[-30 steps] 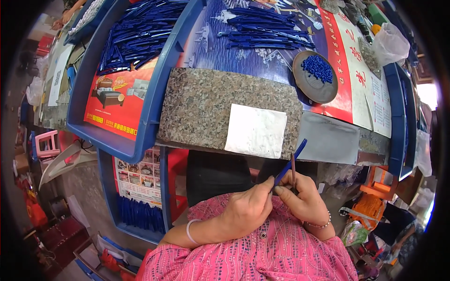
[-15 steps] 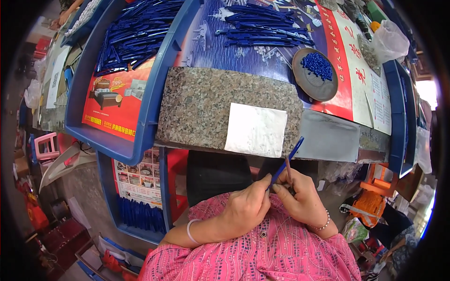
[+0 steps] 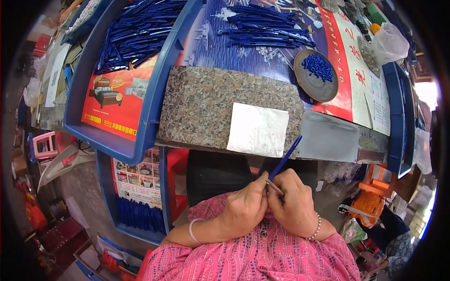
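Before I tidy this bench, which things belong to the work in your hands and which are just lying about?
In use: blue pen barrel, thin refill, right hand, left hand.

Lying about: dish of blue caps, white sheet, granite slab, blue tray of pen barrels.

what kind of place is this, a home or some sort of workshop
Most likely a small hand-assembly workshop. Blue trays hold heaps of blue pen barrels, a round dish holds small blue caps, and both hands, left and right, work on one blue pen.
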`<state>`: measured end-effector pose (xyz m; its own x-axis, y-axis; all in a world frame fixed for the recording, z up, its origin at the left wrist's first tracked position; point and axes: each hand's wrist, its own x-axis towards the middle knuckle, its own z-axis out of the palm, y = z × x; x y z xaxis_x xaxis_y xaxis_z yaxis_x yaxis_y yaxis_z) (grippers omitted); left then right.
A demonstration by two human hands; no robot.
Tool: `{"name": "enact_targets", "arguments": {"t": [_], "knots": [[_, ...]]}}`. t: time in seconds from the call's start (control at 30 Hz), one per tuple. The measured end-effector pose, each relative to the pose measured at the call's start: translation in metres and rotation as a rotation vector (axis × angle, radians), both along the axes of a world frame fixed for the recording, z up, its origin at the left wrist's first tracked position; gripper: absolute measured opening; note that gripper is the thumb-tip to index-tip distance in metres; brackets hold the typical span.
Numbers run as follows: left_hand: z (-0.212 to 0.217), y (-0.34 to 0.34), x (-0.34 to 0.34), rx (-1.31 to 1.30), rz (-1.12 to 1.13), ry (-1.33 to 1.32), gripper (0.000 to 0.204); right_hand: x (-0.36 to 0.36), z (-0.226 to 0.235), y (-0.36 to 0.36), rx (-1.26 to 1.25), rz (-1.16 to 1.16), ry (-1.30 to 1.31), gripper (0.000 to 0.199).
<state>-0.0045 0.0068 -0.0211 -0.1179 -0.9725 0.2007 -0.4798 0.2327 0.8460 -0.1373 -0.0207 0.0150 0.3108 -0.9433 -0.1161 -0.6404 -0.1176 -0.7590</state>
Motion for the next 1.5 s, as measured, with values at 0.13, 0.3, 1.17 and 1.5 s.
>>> {"name": "enact_targets", "arguments": {"t": [0.13, 0.3, 1.17, 1.5], "knots": [[0.001, 0.002, 0.003, 0.029, 0.005, -0.001, 0.035, -0.003, -0.005, 0.000, 0.097, -0.044, -0.074, 0.010], [0.002, 0.004, 0.002, 0.046, 0.009, 0.019, 0.032, -0.012, -0.009, -0.002, 0.168, -0.014, -0.172, 0.009], [0.003, 0.008, -0.001, 0.278, -0.023, 0.218, 0.031, -0.018, -0.016, 0.002, -0.082, 0.057, -0.173, 0.013], [-0.003, 0.011, -0.006, 0.009, -0.007, -0.059, 0.035, -0.003, -0.019, 0.011, -0.192, -0.075, -0.116, 0.013]]}}
